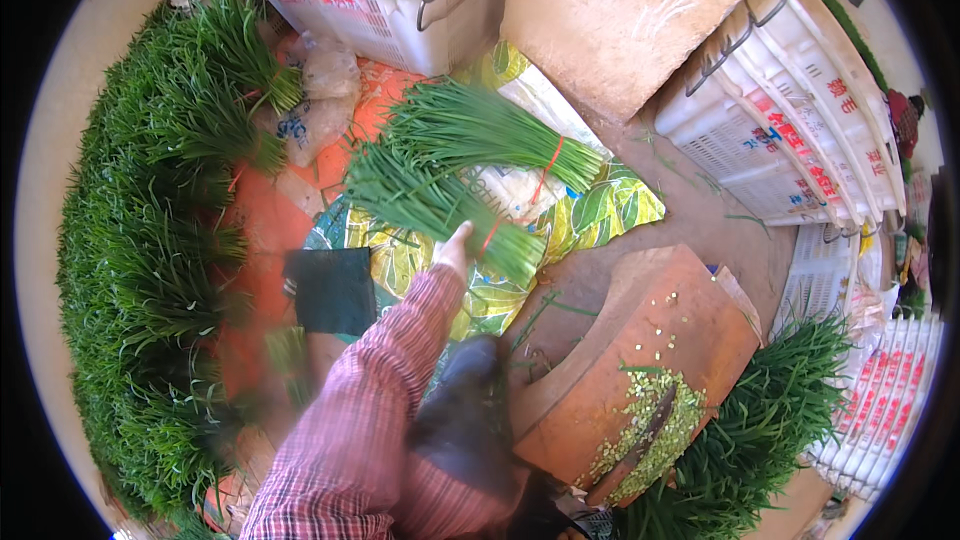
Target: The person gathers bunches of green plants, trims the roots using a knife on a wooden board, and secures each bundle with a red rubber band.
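Observation:
My left hand (452,249), in a plaid sleeve, grips a bunch of green garlic chives (442,202) near its cut end. A red band (491,234) circles that bunch. Just beyond lies a second banded bunch of chives (495,127), flat on a leaf-patterned sheet (607,202). My right hand is out of view. A knife (652,424) lies among small chopped green bits (686,397) on a wooden block (577,412) to the right. Below my left hand a dark boot (465,397) shows, blurred.
Many chive bunches (150,277) form a long row on the left, with more loose chives (765,397) beside the block. White plastic crates (390,22) are stacked at the back, others (780,120) on the right. A brown board (600,7) stands between them. A dark cloth-like piece (334,290) lies left.

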### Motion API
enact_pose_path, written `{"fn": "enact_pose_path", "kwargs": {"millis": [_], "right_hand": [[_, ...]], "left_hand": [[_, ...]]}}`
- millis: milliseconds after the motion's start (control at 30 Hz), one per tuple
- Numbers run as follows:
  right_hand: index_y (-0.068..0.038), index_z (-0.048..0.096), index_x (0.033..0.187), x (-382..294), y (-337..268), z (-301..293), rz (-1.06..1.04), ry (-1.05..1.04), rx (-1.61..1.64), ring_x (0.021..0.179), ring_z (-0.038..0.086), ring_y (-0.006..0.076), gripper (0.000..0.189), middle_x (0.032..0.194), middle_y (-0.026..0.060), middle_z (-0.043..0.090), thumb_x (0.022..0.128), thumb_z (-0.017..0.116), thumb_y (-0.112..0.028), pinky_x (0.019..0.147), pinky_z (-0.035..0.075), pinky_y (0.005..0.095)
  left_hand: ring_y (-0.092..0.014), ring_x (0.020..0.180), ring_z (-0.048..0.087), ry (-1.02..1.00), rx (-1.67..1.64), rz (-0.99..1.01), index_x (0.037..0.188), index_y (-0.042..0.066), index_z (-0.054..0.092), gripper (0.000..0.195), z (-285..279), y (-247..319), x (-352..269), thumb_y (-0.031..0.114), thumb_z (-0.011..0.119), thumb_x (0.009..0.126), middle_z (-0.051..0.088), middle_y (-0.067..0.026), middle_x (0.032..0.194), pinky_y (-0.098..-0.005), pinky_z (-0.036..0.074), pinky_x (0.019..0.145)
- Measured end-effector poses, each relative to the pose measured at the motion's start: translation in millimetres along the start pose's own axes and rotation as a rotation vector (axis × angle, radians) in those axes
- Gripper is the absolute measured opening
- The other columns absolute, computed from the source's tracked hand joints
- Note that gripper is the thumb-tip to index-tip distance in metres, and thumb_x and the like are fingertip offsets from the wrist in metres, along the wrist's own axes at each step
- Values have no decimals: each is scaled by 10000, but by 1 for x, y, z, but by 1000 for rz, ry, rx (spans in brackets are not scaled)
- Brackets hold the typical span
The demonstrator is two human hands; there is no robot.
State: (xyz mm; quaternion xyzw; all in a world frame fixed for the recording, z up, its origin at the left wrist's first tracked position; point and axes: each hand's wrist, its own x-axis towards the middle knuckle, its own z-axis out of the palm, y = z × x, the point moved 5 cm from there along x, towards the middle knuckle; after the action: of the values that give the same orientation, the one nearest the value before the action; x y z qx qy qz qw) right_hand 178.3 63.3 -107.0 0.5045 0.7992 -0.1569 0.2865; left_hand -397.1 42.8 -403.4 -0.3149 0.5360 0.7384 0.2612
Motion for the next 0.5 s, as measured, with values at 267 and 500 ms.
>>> {"fn": "enact_pose_path", "kwargs": {"millis": [267, 500], "right_hand": [[-156, 721, 1165, 3, -9, -10, -187, 270, 293, 864, 705, 369, 310, 1030, 155, 729, 986, 592, -374, 767, 559, 464], [-114, 720, 1171, -17, -51, -89, -373, 489, 376, 992, 686, 323, 317, 1111, 125, 721, 988, 606, -346, 881, 541, 420]], "left_hand": [[-248, 1172, 638, -604, -74, 115, 1309, 12, 595, 473, -46, 69, -151, 121, 712, 864, 677, -94, 1256, -426, 480, 1068], [-247, 1197, 608, -957, -11, 154, 1325, 21, 592, 556, 19, 151, -258, 136, 778, 814, 665, -92, 1283, -420, 432, 1092]]}}
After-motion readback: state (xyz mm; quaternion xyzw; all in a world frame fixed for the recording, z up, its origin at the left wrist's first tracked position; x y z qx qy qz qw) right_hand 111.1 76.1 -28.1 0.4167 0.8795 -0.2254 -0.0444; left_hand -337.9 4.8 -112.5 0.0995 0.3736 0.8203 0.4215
